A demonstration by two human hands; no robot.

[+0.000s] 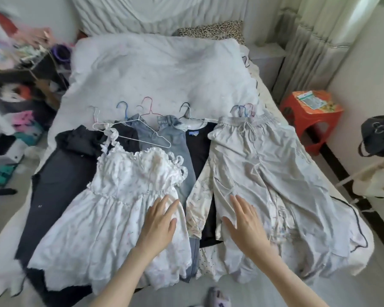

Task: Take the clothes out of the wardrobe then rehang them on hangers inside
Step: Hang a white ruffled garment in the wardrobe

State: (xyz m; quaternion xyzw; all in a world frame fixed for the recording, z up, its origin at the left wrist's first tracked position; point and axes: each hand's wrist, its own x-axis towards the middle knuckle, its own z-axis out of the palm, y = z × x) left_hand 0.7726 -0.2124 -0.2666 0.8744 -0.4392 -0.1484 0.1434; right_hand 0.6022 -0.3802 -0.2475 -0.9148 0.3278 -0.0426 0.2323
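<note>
Several garments lie side by side on the bed [155, 69]. From the left come a dark garment [53, 185], a white frilled dress [120, 209], blue jeans [164, 138], a black top [200, 147] and pale grey drawstring trousers [266, 173]. A white wire hanger [142, 134] rests across the dress's strap and the jeans. Several coloured hanger hooks [149, 107] poke out above the clothes. My left hand [161, 224] hovers flat over the dress's skirt, fingers apart. My right hand [246, 222] is spread over the grey trousers. Neither hand holds anything.
A white quilt [164, 63] covers the bed's far half. A red plastic stool [313, 116] stands to the right, with a dark bag [379, 134] beyond it. Cluttered belongings [11, 89] crowd the left side. A slippered foot [217, 298] shows at the bottom edge.
</note>
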